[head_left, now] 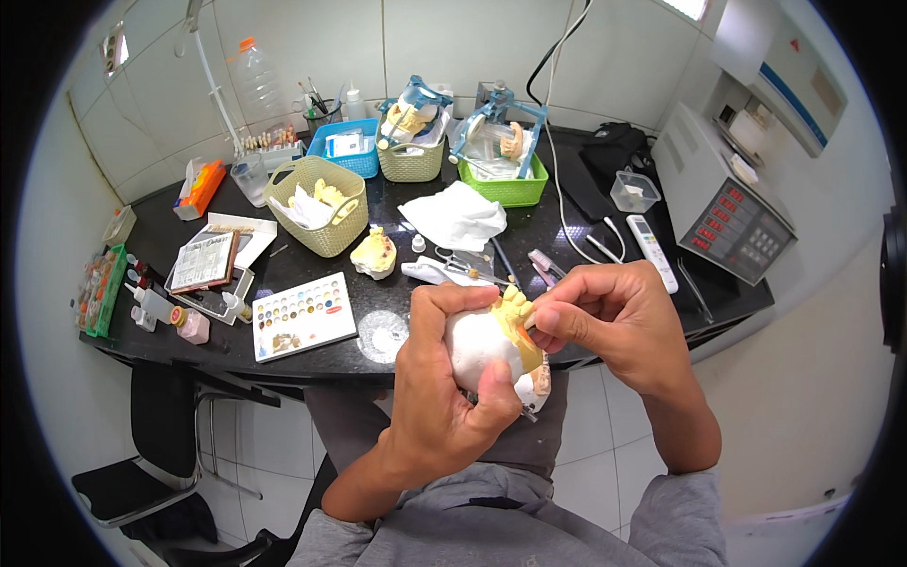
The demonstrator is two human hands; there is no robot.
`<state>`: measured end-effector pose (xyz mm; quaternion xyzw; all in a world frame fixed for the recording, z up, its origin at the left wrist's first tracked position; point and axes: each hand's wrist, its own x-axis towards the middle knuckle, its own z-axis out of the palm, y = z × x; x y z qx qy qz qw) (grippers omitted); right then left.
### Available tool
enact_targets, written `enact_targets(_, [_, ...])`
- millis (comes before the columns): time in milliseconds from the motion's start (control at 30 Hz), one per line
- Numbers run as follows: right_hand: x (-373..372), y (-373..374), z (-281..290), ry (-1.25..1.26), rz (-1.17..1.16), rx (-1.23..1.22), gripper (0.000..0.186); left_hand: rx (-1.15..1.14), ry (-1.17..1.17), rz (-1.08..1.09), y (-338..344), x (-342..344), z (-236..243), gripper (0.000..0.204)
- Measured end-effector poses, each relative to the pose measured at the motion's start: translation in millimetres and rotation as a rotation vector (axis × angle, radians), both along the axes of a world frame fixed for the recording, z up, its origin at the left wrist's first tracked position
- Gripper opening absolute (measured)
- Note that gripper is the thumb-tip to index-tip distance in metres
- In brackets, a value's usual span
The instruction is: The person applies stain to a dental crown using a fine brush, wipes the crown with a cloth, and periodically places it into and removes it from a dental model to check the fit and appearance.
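My left hand (425,397) is wrapped round a white plaster dental model (477,347), held over my lap at the desk's front edge. Yellow teeth and a yellow gum section (511,300) run along its upper right side, with an orange patch beside them. Lower down, a second row of teeth (540,378) shows next to my left thumb. The fingers of my right hand (614,321) are closed in a pinch right at the yellow teeth. Whatever lies between those fingertips is too small and covered to name.
Behind the model, the black desk (373,283) carries a paint palette (302,317), another dental model (374,253), a crumpled white cloth (455,215) and thin tools. Baskets (326,236) and blue articulators (501,132) stand farther back. A remote (653,253) and a furnace-like machine (723,198) are rightward.
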<state>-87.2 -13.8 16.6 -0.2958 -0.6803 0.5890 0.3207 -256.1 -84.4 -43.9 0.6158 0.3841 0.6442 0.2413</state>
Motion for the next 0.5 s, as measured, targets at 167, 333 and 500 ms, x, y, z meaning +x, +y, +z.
enact_targets(167, [1.5,0.0,0.0,-0.01,-0.002,0.011,0.018,-0.012,-0.017,-0.008,-0.7,1.4,0.5,0.046])
enact_targets(333, [1.9,-1.7,1.5,-0.009,-0.006,0.001,0.019,0.003,-0.003,-0.011,-1.0,0.0,-0.5,0.046])
enact_targets(500, [1.3,-4.6,4.4,-0.023,-0.019,-0.007,0.019,0.004,-0.015,-0.015,-2.6,0.3,0.7,0.047])
